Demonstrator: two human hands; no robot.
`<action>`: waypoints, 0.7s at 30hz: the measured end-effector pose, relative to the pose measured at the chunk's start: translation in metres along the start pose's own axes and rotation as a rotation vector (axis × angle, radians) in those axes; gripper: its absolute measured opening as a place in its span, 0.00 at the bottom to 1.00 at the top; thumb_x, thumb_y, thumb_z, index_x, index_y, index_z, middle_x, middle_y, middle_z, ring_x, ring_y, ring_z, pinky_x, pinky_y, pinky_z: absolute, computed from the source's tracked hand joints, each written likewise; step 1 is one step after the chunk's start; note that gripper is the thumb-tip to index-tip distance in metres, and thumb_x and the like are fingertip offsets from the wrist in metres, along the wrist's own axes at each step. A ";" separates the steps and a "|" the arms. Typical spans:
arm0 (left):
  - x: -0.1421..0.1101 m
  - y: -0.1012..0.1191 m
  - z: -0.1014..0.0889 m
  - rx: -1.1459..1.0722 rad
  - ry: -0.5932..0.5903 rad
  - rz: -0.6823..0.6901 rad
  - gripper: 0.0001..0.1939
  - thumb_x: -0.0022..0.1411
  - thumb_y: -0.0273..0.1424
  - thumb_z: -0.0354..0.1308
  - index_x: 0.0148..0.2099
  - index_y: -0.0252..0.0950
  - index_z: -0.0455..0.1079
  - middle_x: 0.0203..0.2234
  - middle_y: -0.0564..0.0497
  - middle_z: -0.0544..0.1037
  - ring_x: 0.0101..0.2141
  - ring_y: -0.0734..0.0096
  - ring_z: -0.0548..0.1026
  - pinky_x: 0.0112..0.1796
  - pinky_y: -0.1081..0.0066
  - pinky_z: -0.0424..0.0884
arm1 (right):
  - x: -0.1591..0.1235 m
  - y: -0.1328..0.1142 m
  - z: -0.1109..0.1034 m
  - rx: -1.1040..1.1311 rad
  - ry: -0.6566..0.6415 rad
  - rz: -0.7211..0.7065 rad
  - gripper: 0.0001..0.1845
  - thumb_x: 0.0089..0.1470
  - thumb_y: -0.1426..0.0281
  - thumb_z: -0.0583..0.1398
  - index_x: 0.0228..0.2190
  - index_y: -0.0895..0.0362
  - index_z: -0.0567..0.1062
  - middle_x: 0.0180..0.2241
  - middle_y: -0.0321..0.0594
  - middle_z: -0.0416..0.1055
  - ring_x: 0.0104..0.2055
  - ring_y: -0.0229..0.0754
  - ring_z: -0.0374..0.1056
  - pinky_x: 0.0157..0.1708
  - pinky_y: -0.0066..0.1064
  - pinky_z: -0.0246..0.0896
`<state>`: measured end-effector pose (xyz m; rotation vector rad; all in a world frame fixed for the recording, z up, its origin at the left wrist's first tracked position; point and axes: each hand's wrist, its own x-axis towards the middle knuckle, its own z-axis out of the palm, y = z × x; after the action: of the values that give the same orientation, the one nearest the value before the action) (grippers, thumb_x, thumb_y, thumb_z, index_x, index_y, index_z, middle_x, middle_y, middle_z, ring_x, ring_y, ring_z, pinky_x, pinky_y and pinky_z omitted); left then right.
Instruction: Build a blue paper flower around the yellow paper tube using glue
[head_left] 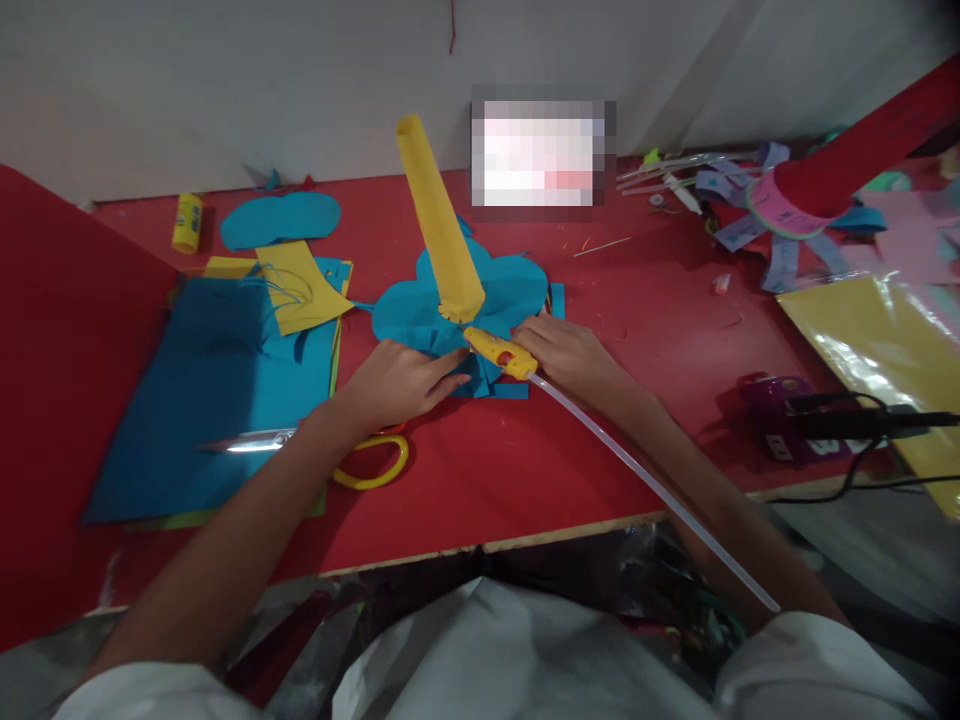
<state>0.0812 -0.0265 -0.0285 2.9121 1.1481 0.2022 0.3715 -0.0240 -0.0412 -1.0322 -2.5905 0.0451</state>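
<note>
My right hand [559, 345] is wrapped around a yellow hot glue gun [501, 352]; its handle is hidden. A long clear glue stick [645, 460] runs out of its back toward my right forearm. The gun's nozzle is close to the base of a tall yellow paper tube [441, 220], which leans on a blue flower-shaped paper cutout [517, 283]. My left hand [397, 385] rests at the cutout's near edge, index finger and thumb stretched out and apart beside small blue paper strips [484, 377]. Scissors with yellow handles [382, 465] lie partly under my left forearm.
Blue paper sheets [180, 380] and a yellow paper piece [300, 290] lie left. Behind them are a glue stick tube [187, 223] and another blue cutout [281, 220]. At right stand a red paper tube [862, 140] and a purple box with black cables [776, 420].
</note>
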 end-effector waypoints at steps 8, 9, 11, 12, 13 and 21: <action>0.000 0.000 0.000 0.031 0.002 0.005 0.28 0.78 0.46 0.43 0.60 0.38 0.79 0.22 0.43 0.79 0.21 0.62 0.72 0.27 0.66 0.59 | 0.000 0.002 0.002 0.023 0.003 0.002 0.17 0.74 0.58 0.51 0.38 0.54 0.72 0.37 0.43 0.74 0.39 0.46 0.67 0.36 0.37 0.57; 0.000 0.000 0.001 0.035 -0.004 0.004 0.28 0.78 0.46 0.43 0.60 0.38 0.79 0.22 0.43 0.79 0.21 0.62 0.72 0.27 0.66 0.60 | 0.001 0.002 0.002 0.027 0.000 -0.003 0.17 0.75 0.58 0.51 0.38 0.54 0.72 0.37 0.43 0.73 0.38 0.46 0.67 0.35 0.37 0.57; 0.000 -0.001 0.001 0.041 -0.012 0.006 0.28 0.78 0.46 0.43 0.61 0.38 0.78 0.22 0.43 0.79 0.21 0.61 0.72 0.28 0.66 0.60 | 0.001 0.002 0.000 0.028 -0.002 -0.007 0.18 0.75 0.58 0.51 0.37 0.54 0.72 0.36 0.43 0.73 0.38 0.46 0.66 0.35 0.37 0.57; 0.000 -0.001 0.001 0.043 -0.013 0.008 0.28 0.78 0.46 0.43 0.62 0.38 0.78 0.22 0.43 0.78 0.22 0.61 0.72 0.28 0.66 0.60 | 0.001 0.002 -0.001 0.024 -0.001 -0.005 0.18 0.75 0.59 0.51 0.37 0.54 0.72 0.36 0.43 0.73 0.38 0.46 0.66 0.36 0.37 0.57; 0.000 0.000 0.000 0.045 -0.013 0.011 0.28 0.78 0.46 0.43 0.62 0.38 0.77 0.21 0.43 0.78 0.22 0.61 0.72 0.28 0.66 0.60 | 0.001 0.002 -0.002 0.020 0.003 -0.001 0.18 0.75 0.59 0.51 0.37 0.54 0.73 0.36 0.43 0.73 0.39 0.47 0.66 0.36 0.37 0.57; 0.001 -0.001 -0.003 0.042 -0.027 0.031 0.30 0.79 0.47 0.41 0.62 0.37 0.77 0.22 0.44 0.78 0.21 0.63 0.71 0.26 0.67 0.59 | -0.004 0.003 -0.012 0.019 -0.022 0.015 0.18 0.74 0.58 0.51 0.40 0.55 0.73 0.38 0.44 0.74 0.41 0.47 0.68 0.38 0.36 0.61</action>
<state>0.0810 -0.0255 -0.0256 2.9612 1.1171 0.1405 0.3805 -0.0255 -0.0321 -1.0501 -2.5963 0.0855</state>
